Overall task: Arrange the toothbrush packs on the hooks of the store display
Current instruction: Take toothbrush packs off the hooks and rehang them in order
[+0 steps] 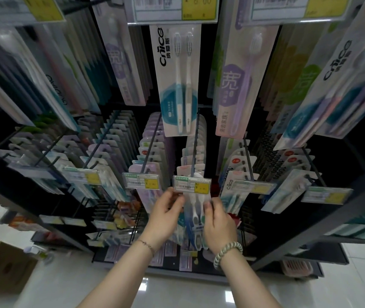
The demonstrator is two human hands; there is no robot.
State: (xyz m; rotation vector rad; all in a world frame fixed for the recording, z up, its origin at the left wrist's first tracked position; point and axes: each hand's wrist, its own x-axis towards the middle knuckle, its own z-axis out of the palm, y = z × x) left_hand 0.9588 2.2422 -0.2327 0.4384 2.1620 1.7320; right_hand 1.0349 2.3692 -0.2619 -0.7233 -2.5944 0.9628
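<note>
Left hand (pixel 166 218), right hand (pixel 218 227), fingers (pixel 178 200) pinching toothbrush pack (pixel 196 206), long axis seemingly vertical

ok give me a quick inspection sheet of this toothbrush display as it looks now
surface: black metal display rack, long dark hooks loaded with hanging packs, yellow-and-white price tags at the hook tips
job's things: clear-fronted toothbrush pack held just below the centre hook's tag; cannot tell whether it is on the hook
clutter: orange and yellow packets in a lower wire basket
hands: left hand pinches the pack's left edge; right hand pinches its right edge
cables: nothing seen
surroundings: glossy white tiled floor; brown cardboard box at lower left
</note>
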